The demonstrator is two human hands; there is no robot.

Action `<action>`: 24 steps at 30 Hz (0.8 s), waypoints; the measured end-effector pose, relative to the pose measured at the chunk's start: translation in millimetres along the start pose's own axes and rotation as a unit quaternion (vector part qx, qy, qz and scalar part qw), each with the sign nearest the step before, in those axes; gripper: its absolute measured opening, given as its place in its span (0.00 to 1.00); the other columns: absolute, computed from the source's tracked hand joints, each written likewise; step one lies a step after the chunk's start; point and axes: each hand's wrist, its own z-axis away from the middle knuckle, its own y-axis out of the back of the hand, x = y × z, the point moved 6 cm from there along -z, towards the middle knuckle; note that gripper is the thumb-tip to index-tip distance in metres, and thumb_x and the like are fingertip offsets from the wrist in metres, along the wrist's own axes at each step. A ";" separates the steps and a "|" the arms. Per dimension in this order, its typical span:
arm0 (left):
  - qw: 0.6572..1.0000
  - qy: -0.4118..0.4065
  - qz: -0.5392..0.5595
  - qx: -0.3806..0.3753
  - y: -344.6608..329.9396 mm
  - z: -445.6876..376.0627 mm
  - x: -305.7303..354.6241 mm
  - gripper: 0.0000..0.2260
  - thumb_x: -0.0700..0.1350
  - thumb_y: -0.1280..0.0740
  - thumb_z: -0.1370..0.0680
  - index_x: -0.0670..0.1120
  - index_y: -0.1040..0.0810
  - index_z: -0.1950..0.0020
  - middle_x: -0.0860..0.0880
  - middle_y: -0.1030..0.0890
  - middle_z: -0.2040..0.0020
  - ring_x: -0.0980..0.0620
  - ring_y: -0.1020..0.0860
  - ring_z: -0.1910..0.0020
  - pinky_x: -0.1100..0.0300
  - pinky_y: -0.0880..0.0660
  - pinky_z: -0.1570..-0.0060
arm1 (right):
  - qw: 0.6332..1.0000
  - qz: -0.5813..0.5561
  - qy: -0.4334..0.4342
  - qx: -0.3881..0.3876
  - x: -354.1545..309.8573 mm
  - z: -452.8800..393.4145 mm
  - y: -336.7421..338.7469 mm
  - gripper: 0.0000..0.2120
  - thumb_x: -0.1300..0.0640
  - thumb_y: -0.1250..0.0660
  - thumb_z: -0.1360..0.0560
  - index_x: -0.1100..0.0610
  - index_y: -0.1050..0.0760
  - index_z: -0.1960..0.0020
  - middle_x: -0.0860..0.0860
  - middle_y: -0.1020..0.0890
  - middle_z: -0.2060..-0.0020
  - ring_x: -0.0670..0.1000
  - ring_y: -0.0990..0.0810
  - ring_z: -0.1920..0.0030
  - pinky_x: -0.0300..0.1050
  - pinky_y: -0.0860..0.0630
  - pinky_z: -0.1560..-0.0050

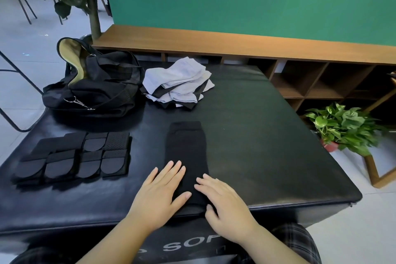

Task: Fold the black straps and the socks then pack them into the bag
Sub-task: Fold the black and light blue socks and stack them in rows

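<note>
Item: black sock (186, 156), laid flat and lengthwise on the black padded table (267, 135). My left hand (159, 191) and right hand (225, 201) both rested on its near end, fingers straight and spread, pressing it down, gripping nothing. The sock ran away from my fingertips, unfolded as far as I could judge.

Item: black straps (75, 156), a folded set in two rows, well off to the left of my left hand. I judged that part done.

Item: pile of pale grey socks (177, 81), loose and unfolded, far ahead of both hands. Still to fold.

Item: black bag (96, 90), open-mouthed, ahead and left, just beside the pile. Whether anything was inside, I could not tell; packing looked unstarted.

Room: bare table to the right of my right hand, and ahead of the sock up to the pile. The near edge lay just under my wrists; the right edge was well apart from my right hand.
</note>
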 end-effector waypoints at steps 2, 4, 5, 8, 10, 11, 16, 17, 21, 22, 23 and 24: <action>1.000 0.006 0.008 0.010 0.4 -0.2 -1.2 0.30 0.66 0.55 0.21 0.51 0.31 0.29 0.54 0.34 0.28 0.57 0.39 0.28 0.58 0.49 0.32 | 1.000 0.007 -0.016 -0.001 1.2 -3.3 -0.1 0.26 0.54 0.45 0.29 0.49 0.30 0.31 0.39 0.33 0.30 0.37 0.43 0.27 0.34 0.48 0.28; 1.000 -0.005 0.017 0.007 2.9 3.1 -1.2 0.33 0.70 0.54 0.23 0.52 0.35 0.27 0.56 0.39 0.26 0.60 0.45 0.27 0.59 0.52 0.31 | 1.000 0.011 -0.025 -0.002 2.3 -7.2 -0.5 0.26 0.51 0.46 0.29 0.48 0.30 0.31 0.38 0.32 0.31 0.37 0.42 0.28 0.35 0.48 0.31; 0.999 -0.024 0.038 0.017 4.9 4.7 -1.3 0.34 0.72 0.54 0.25 0.54 0.40 0.25 0.59 0.45 0.25 0.62 0.51 0.26 0.60 0.55 0.29 | 1.000 0.007 -0.028 -0.004 3.2 -9.3 -0.7 0.26 0.50 0.46 0.29 0.48 0.29 0.32 0.38 0.32 0.31 0.37 0.41 0.29 0.34 0.49 0.32; 0.990 -0.052 0.127 0.031 9.9 7.3 -7.1 0.36 0.72 0.49 0.31 0.59 0.45 0.25 0.66 0.51 0.26 0.70 0.59 0.28 0.65 0.63 0.28 | 0.999 -0.023 -0.048 0.007 8.7 -16.4 1.4 0.23 0.55 0.43 0.30 0.48 0.25 0.37 0.39 0.26 0.35 0.37 0.37 0.33 0.32 0.48 0.36; 0.985 -0.055 0.157 0.046 13.1 7.8 -9.2 0.35 0.70 0.46 0.32 0.59 0.38 0.27 0.67 0.45 0.27 0.72 0.56 0.29 0.66 0.61 0.28 | 0.997 -0.045 -0.059 0.030 11.7 -20.2 4.0 0.21 0.59 0.39 0.32 0.49 0.22 0.41 0.39 0.23 0.40 0.38 0.34 0.36 0.31 0.45 0.39; 0.983 -0.056 0.169 0.049 12.4 8.0 -9.9 0.34 0.69 0.45 0.32 0.58 0.36 0.28 0.67 0.43 0.28 0.73 0.55 0.29 0.67 0.60 0.28 | 0.996 -0.053 -0.064 0.037 12.2 -21.2 4.7 0.21 0.60 0.39 0.32 0.49 0.21 0.42 0.39 0.22 0.41 0.38 0.33 0.37 0.31 0.44 0.40; 0.973 -0.065 0.213 0.066 17.1 11.5 -11.1 0.28 0.68 0.40 0.32 0.60 0.30 0.33 0.69 0.37 0.32 0.73 0.50 0.29 0.70 0.59 0.29 | 0.994 -0.065 -0.065 0.060 13.2 -20.4 7.9 0.18 0.61 0.38 0.30 0.49 0.20 0.44 0.39 0.20 0.44 0.38 0.32 0.38 0.31 0.41 0.41; 0.972 -0.065 0.218 0.067 18.3 13.1 -11.5 0.28 0.67 0.39 0.32 0.60 0.30 0.34 0.69 0.36 0.32 0.73 0.49 0.29 0.71 0.58 0.29 | 0.993 -0.070 -0.070 0.057 14.1 -20.4 8.3 0.18 0.60 0.38 0.30 0.50 0.20 0.43 0.39 0.20 0.44 0.38 0.31 0.38 0.32 0.40 0.41; 0.966 -0.038 0.238 0.094 19.8 18.6 -15.5 0.24 0.65 0.36 0.31 0.60 0.27 0.37 0.71 0.32 0.37 0.75 0.44 0.32 0.75 0.53 0.32 | 0.991 -0.085 -0.094 0.037 13.4 -21.7 10.4 0.18 0.52 0.41 0.27 0.49 0.22 0.41 0.36 0.23 0.46 0.38 0.29 0.39 0.34 0.36 0.38; 0.963 -0.016 0.245 0.107 20.8 19.4 -17.8 0.20 0.62 0.32 0.30 0.62 0.27 0.39 0.72 0.33 0.38 0.77 0.43 0.34 0.77 0.50 0.34 | 0.990 -0.088 -0.103 0.035 13.1 -22.1 11.4 0.17 0.51 0.40 0.26 0.48 0.22 0.40 0.35 0.24 0.47 0.38 0.29 0.40 0.33 0.37 0.38; 0.960 0.010 0.256 0.113 21.8 20.3 -19.4 0.17 0.57 0.29 0.29 0.65 0.28 0.41 0.73 0.33 0.40 0.77 0.41 0.36 0.77 0.46 0.36 | 0.989 -0.093 -0.113 0.035 13.5 -22.6 12.3 0.16 0.50 0.39 0.26 0.47 0.23 0.39 0.35 0.25 0.47 0.37 0.28 0.41 0.30 0.37 0.39; 0.955 0.032 0.270 0.121 23.3 21.0 -20.6 0.17 0.53 0.28 0.28 0.67 0.29 0.44 0.73 0.31 0.42 0.77 0.39 0.37 0.77 0.42 0.38 | 0.987 -0.099 -0.124 0.037 14.5 -23.1 12.9 0.15 0.49 0.38 0.24 0.47 0.24 0.39 0.35 0.25 0.47 0.37 0.28 0.42 0.28 0.37 0.41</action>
